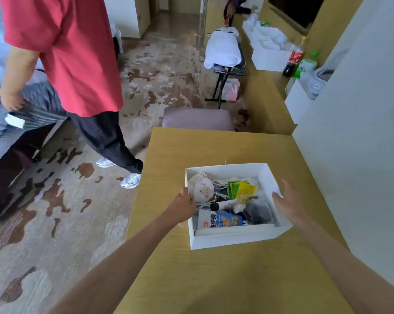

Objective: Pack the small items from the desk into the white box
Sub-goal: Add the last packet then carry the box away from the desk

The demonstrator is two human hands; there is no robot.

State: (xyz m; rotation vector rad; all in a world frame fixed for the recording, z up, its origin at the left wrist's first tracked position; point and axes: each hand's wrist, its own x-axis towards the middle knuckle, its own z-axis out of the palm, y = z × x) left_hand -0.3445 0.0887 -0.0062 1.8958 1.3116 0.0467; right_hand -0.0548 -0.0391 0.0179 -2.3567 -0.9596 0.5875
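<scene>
Together arms stretch to the white box (236, 239), right hand (286, 200) flat, grip wide (left hand (183, 207): grip unclear).

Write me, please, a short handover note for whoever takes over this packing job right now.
Left grip: open, against the box's left wall.
Right grip: open, at its right wall.
Box stands on the desk; a pouch, packets and a cord lie inside.
Done: items packed, as far as shows.
Left: perhaps only to lift the box; I see no lid.
</scene>
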